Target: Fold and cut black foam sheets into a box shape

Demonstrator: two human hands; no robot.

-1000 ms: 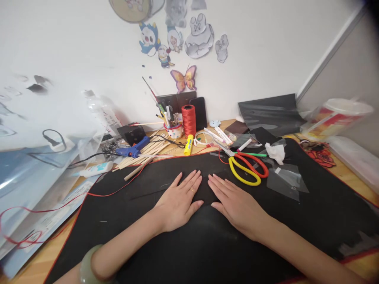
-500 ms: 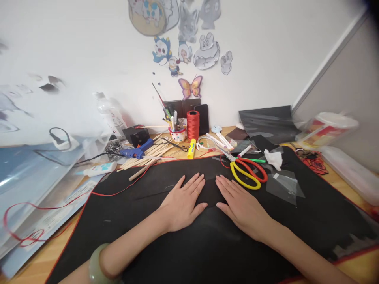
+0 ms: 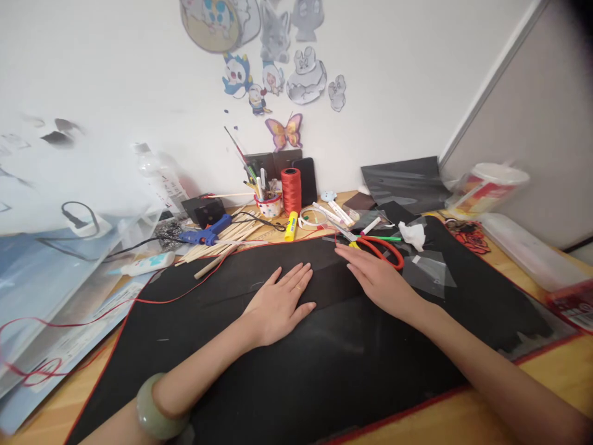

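Note:
My left hand lies flat, fingers spread, on a dark strip that is hard to tell from the black mat. It holds nothing. To its right, my right hand is tilted, thumb hidden, fingers stretched out over the strip's right part, also with nothing in it. Just behind the right hand lie scissors with red and yellow handles, partly covered by it. A clear plastic piece rests to the right of that hand.
Along the back are a blue glue gun, wooden sticks, a yellow glue stick, a red thread spool, a pen cup and crumpled tissue. Red ribbon crosses the mat's left side.
My right hand has lifted its palm, tilted and moved back a little, now covering part of the scissors' yellow handle. My left hand stays flat on the strip. The camera view has shifted to the right.

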